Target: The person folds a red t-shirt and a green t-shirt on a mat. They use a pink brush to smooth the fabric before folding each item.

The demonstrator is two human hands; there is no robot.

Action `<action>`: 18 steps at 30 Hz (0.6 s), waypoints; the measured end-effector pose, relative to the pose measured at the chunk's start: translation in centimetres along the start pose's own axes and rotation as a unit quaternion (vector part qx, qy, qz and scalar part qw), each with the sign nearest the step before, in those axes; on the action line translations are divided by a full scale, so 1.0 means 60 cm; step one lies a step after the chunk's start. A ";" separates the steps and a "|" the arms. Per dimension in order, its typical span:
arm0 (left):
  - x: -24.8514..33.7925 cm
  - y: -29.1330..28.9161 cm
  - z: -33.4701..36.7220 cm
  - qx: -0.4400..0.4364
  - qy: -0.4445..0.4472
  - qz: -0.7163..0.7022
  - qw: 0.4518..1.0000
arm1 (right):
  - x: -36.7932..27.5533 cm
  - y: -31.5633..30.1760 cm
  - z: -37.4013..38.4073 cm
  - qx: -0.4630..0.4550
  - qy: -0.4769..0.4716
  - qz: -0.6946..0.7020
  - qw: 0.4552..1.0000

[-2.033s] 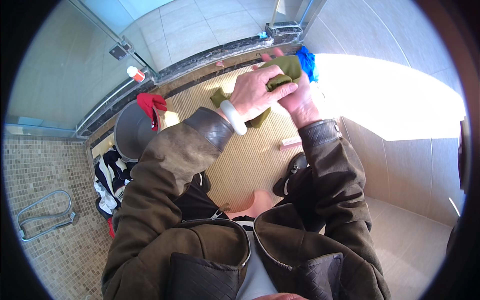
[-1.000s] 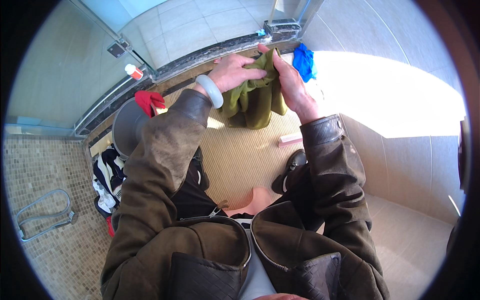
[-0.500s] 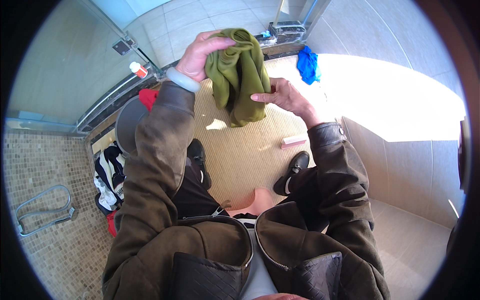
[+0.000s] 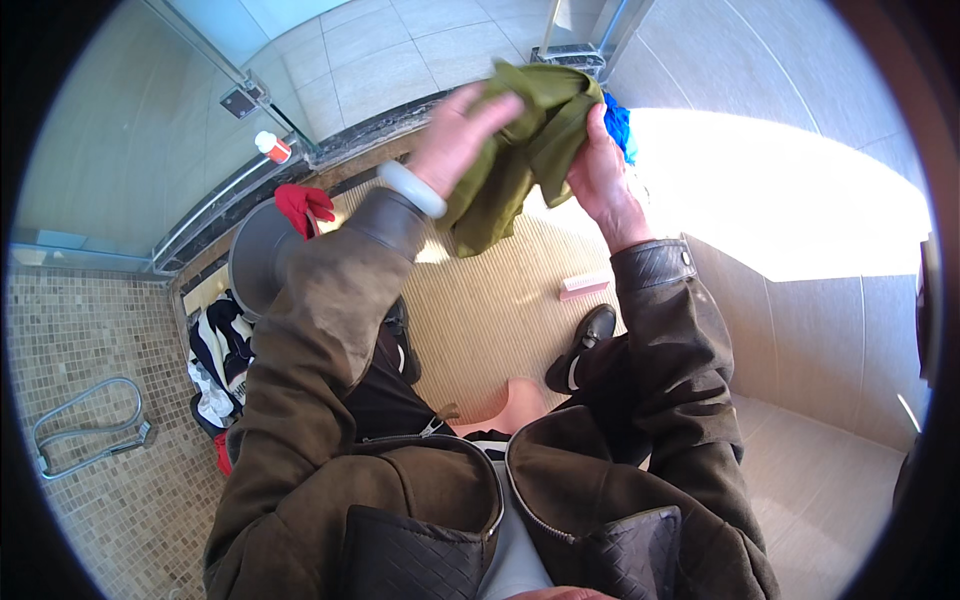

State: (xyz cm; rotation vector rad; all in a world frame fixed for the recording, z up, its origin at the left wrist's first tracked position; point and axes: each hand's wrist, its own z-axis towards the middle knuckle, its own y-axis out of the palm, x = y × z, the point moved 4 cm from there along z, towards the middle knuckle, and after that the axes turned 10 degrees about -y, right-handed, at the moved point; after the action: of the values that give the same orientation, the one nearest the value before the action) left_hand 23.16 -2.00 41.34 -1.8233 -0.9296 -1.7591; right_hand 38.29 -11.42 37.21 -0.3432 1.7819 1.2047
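An olive-green, slightly shiny cloth [image 4: 505, 190] hangs in loose folds between my two hands, above the ribbed beige mat. My left hand [image 4: 462, 135], with a pale bangle at its wrist, lies over the cloth's left side; its fingers are smeared by motion. My right hand [image 4: 605, 188] grips the right edge of the cloth, its thumb pointing up in front and the other fingers partly hidden behind the fabric. Whether the cloth is a garment I cannot make out.
A pink brush [image 4: 584, 287] lies on the mat [image 4: 480, 320] near my right shoe [image 4: 585, 345]. A grey basin [image 4: 258, 262] with a red cloth [image 4: 302, 207] over its rim stands left, above black-and-white clothes [image 4: 222, 345]. A blue cloth [image 4: 620, 128] and a white-and-orange bottle [image 4: 272, 147] lie farther off.
The green cloth has shifted right and spread wider. My left hand has moved right across it, and my right hand has turned thumb-up and risen along its edge. More of the red cloth shows.
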 end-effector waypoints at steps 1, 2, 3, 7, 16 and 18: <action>-0.014 0.028 -0.017 -0.020 0.017 0.063 0.998 | 0.011 0.015 -0.007 0.024 0.031 0.044 0.998; -0.022 0.053 -0.028 -0.044 0.036 0.123 0.991 | 0.012 0.031 -0.020 0.048 0.057 0.086 0.993; -0.025 0.064 -0.034 -0.046 0.036 0.193 0.980 | 0.028 0.020 -0.023 -0.020 0.017 0.102 0.994; -0.054 0.015 0.004 0.168 0.006 0.284 0.944 | 0.069 0.096 -0.088 0.029 0.131 0.201 0.970; -0.067 0.065 -0.020 0.089 0.043 0.225 0.969 | 0.063 0.058 -0.062 0.133 0.110 0.222 0.960; -0.070 0.020 0.006 0.120 -0.017 0.338 0.933 | 0.051 0.089 -0.094 0.057 0.161 0.226 0.959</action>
State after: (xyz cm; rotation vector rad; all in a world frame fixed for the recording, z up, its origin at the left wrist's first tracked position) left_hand 24.42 -3.26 37.34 -1.7301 -0.4147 -1.1340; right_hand 30.16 -12.85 38.34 -0.0629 2.2881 1.4095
